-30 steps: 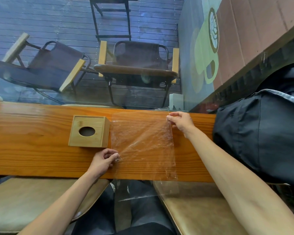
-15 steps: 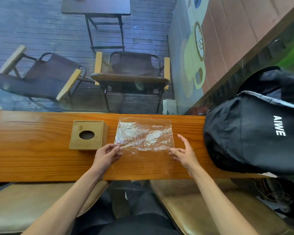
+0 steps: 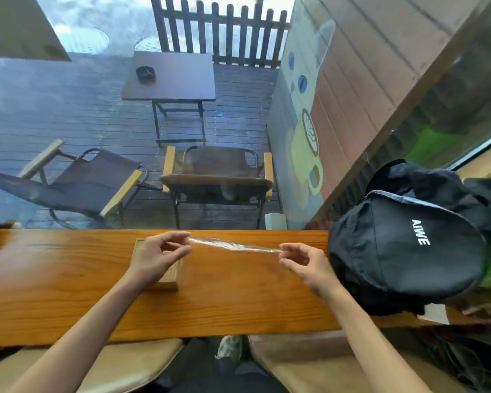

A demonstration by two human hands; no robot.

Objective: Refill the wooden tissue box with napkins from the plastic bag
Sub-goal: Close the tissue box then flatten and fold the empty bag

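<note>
Outside the window sit two folding chairs and a small dark table on a wet deck, with more of the deck and a fence showing than half a second ago, because the head has tipped up. Close by runs the long wooden desk.

Half a second ago the plastic bag lay flat on the desk with both hands resting on its near corners. Now it is lifted off the desk and pulled into a thin, see-through strip, stretched between the hands near the far edge. No napkins show inside it.

At one end, the left hand pinches the bag with thumb and finger, and the right hand pinches the other end the same way. The other fingers curl loosely.

Partly hidden behind the left hand, the wooden tissue box stands on the desk near the far edge. Earlier its top hole was in plain sight; now the hand covers it.

A black backpack sits on the right end of the desk, just beside the right hand.
</note>
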